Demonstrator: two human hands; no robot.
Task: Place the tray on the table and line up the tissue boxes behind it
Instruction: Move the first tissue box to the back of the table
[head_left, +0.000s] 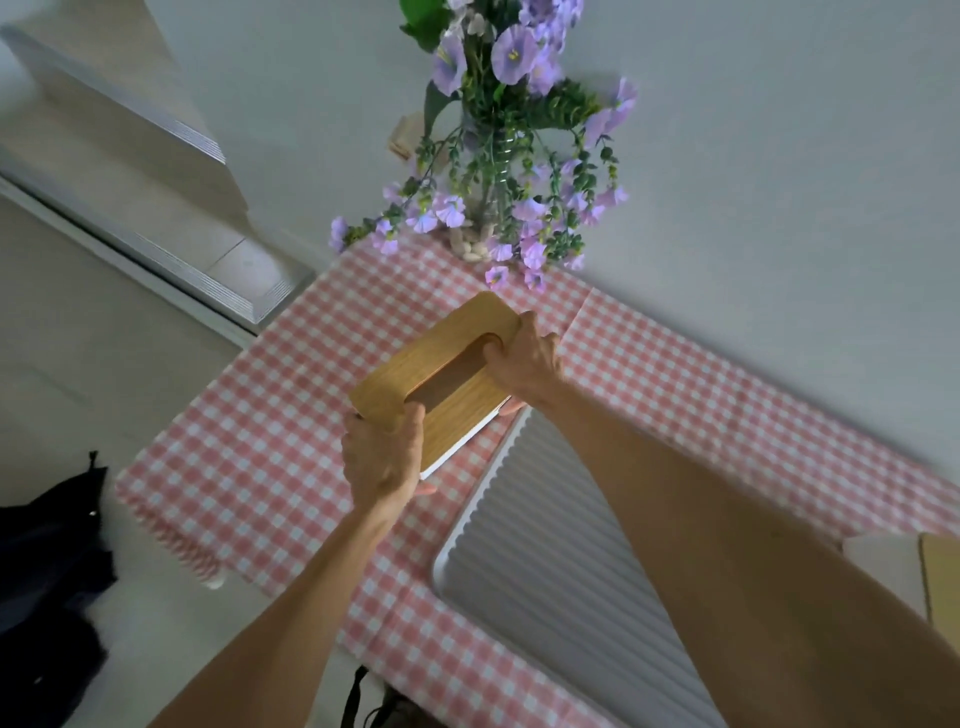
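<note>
A tissue box (447, 364) with a wooden lid and white body is held over the pink checked tablecloth (270, 431), just beyond the far corner of the tray. My left hand (384, 457) grips its near end and my right hand (524, 358) grips its far side, thumb at the lid slot. The white ribbed tray (535, 551) lies flat on the cloth, partly under my right forearm. A second tissue box (930, 577) shows at the right edge, white side and wooden lid, cut off by the frame.
A glass vase of purple flowers (498, 171) stands at the table's far end against the white wall. A dark bag (47, 566) lies on the floor at the left. A window frame (156, 218) runs along the upper left.
</note>
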